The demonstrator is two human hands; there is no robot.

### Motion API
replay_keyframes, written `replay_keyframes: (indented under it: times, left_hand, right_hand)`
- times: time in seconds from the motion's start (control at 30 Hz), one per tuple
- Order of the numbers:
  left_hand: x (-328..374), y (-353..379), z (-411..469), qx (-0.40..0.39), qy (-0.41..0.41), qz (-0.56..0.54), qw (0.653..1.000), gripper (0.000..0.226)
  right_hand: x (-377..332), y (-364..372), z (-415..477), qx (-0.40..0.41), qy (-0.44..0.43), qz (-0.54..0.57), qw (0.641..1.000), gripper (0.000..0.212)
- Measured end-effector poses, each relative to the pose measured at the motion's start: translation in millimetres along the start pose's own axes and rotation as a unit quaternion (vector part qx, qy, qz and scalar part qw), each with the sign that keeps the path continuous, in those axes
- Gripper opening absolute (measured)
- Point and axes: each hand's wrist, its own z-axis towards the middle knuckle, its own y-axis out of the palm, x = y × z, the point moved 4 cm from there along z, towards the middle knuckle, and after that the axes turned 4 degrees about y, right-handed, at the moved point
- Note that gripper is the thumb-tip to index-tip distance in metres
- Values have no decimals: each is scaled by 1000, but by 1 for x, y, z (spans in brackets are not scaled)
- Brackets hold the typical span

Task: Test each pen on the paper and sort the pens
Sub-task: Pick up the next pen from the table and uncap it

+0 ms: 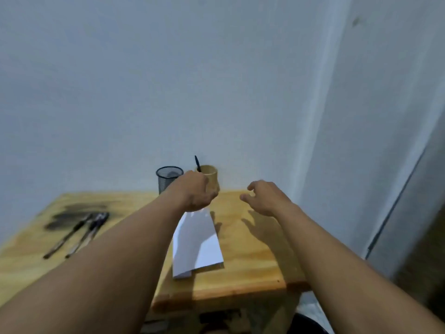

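Note:
A dark pen [197, 163] stands tilted in a tan wooden cup [212, 175] at the table's far edge. My left hand [193, 192] is curled right in front of that cup with its back to me; the fingers are hidden, so I cannot see a grip. My right hand [265, 198] hovers over the table to the right of the cup, fingers loosely apart and holding nothing. A folded white paper [197, 244] lies below my left hand. A few dark pens [77, 233] lie side by side at the table's left.
A black mesh pen holder [167, 180] stands just left of the wooden cup, against the pale wall. The wooden table [252, 268] has a dark smudge at its far left, and its right and front edges are close to the paper.

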Motion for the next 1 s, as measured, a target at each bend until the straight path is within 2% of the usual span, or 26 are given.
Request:
replay_keyframes:
  times: [0.1, 0.17, 0.33, 0.43, 0.53, 0.83, 1.0]
  left_hand:
    - [-38, -18, -26, 18, -39, -1, 999, 43]
    - [-65, -25, -48, 28, -75, -2, 997, 39]
    - [-136, -24, -103, 47, -159, -8, 986, 56]
    - [-171, -20, -132, 56, -203, -3, 978, 51]
    - [-191, -12, -157, 65, -229, 7, 971, 38]
    - [-211, 31, -190, 76, -237, 54, 967, 49]
    - [-208, 40, -195, 93, -213, 81, 969, 43]
  right_hand:
    - [-51, 10, 2, -13, -42, 3, 999, 51]
    - [-83, 21, 3, -26, -68, 14, 997, 39]
    - [-160, 60, 3, -62, -157, 19, 985, 22]
    - [-201, 89, 1, -88, -201, 9, 976, 19]
    - [-234, 121, 0, -115, -230, 31, 966, 47]
    - [-283, 193, -14, -150, -316, 65, 934, 38]
    - [-289, 206, -10, -145, -355, 30, 923, 39]
